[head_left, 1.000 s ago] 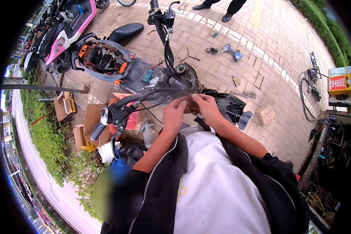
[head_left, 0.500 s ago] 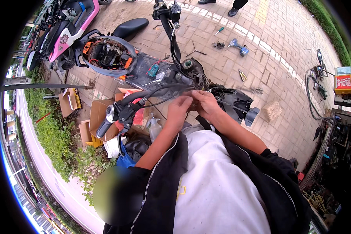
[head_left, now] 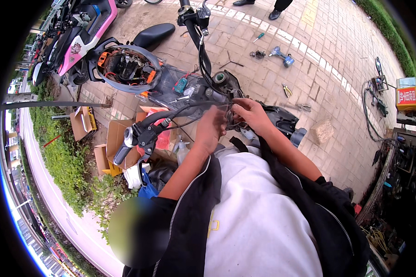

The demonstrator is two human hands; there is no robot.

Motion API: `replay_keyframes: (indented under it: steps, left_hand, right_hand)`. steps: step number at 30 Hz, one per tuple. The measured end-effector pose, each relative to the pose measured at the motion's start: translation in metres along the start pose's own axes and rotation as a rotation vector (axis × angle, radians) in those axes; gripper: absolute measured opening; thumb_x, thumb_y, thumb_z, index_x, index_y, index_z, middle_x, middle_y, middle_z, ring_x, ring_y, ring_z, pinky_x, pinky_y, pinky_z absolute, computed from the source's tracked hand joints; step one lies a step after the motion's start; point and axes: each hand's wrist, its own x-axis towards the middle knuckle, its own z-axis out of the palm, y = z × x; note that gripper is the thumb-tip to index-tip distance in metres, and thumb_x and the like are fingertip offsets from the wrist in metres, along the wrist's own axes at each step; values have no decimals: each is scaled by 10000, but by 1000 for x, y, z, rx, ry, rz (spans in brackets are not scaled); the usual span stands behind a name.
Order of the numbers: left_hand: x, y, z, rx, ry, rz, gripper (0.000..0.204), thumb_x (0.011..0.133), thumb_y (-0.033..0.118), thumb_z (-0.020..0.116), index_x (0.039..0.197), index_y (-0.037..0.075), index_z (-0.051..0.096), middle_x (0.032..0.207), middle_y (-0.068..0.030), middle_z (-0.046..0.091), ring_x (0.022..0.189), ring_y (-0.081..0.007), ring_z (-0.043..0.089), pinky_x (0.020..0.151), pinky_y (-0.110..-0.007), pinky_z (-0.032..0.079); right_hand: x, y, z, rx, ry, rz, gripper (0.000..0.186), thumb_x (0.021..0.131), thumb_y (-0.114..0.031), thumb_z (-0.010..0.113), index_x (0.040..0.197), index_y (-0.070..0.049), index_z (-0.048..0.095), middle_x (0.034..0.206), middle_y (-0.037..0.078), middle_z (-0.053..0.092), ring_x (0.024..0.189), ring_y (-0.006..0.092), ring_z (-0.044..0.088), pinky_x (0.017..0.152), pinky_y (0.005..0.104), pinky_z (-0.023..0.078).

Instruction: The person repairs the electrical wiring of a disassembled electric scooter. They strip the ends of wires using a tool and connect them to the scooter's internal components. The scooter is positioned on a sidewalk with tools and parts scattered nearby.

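A: Item one, the scooter, partly stripped. Where is it standing?
B: The scooter is standing before the person on brick paving, its front end lying beneath and between both hands.

A: Left hand?
B: The left hand is hovering at the near side of the dark wiring, fingers curling and blurring; whether it is gripping anything, I cannot tell.

A: Right hand?
B: The right hand is bending its thumb and forefinger close together at the other side of that wiring; whether a wire is sitting between them, I cannot tell.

A: Adjoining parts?
B: One handlebar grip, dark, is pointing toward the lower left, well apart from the left hand. A black panel is extending just beside the right hand.

A: Items on the scooter?
B: One teal device, lying on the footboard, beyond the left hand.

A: Items on the paving?
B: One blue power drill, one green-handled screwdriver, one three-armed wrench and one pair of yellow-handled pliers are lying beyond the hands. One rough stone block is resting to the right.
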Motion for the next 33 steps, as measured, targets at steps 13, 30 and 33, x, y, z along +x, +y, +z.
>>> replay_keyframes:
  steps: [13,30,33]
  left_hand:
    - [20,-7,-10,398,-65,50,226,866,122,654,1046,-5,605,787,-7,593,615,-79,507,517,-216,383]
    - [14,-6,-23,729,90,443,288,928,219,530,764,-4,607,596,-2,522,539,-58,449,494,-232,352]
    - [14,-1,-21,729,93,418,265,924,208,533,785,-3,617,602,-2,524,545,-61,452,512,-229,363]
  right_hand:
    - [44,14,7,157,-59,132,307,872,-253,638,992,29,641,741,51,613,615,112,547,526,251,421]
    - [127,-17,3,-1582,3,-511,331,734,-234,717,1026,-93,653,1335,88,475,1262,290,404,993,531,346]
    - [133,-14,-1,-1411,23,-564,368,738,-237,728,1051,-70,633,1245,142,535,1189,322,476,976,488,387]
